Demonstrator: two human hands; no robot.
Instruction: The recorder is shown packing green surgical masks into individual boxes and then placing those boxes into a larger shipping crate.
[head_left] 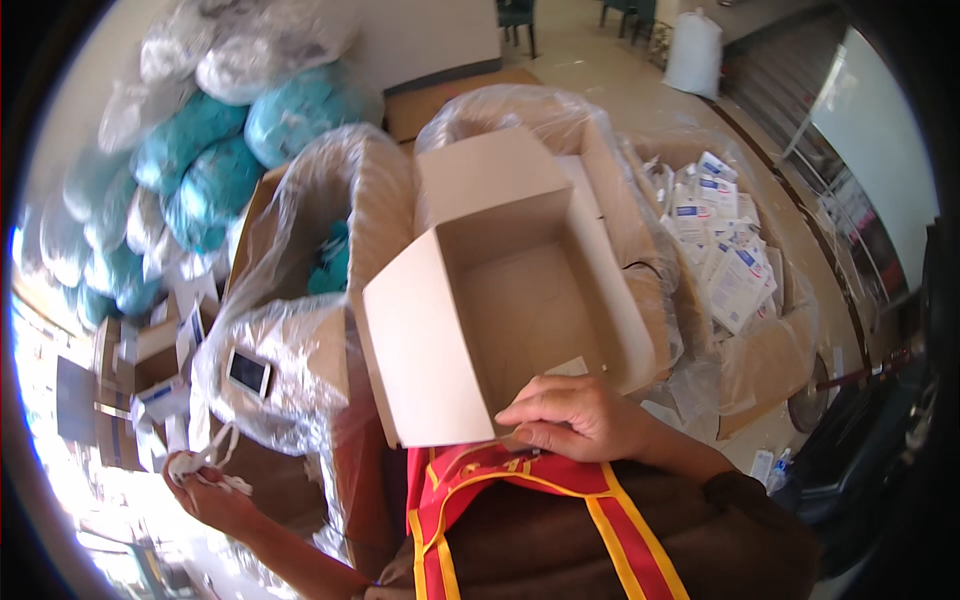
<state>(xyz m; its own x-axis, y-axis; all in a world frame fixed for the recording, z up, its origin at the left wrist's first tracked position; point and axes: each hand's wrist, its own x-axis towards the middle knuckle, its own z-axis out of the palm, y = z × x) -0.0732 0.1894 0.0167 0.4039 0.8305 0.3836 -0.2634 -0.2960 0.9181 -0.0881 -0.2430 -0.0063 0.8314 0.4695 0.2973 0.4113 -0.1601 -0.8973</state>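
Note:
An open, empty white carton [500, 300] with its flaps up rests against my chest. My right hand [570, 415] grips its near edge, fingers curled over the rim. My left hand [205, 485] is out at the lower left, closed on a crumpled white piece of cloth or paper [190, 465]. A red sash with yellow stripes [520, 500] crosses my brown top below the carton.
A plastic-lined brown box [300, 260] at the left holds teal packs. Another lined box at the right holds several white and blue packets [725, 250]. Bags of teal and white goods [200, 160] are piled at the upper left. Small boxes [140, 380] lie at the left.

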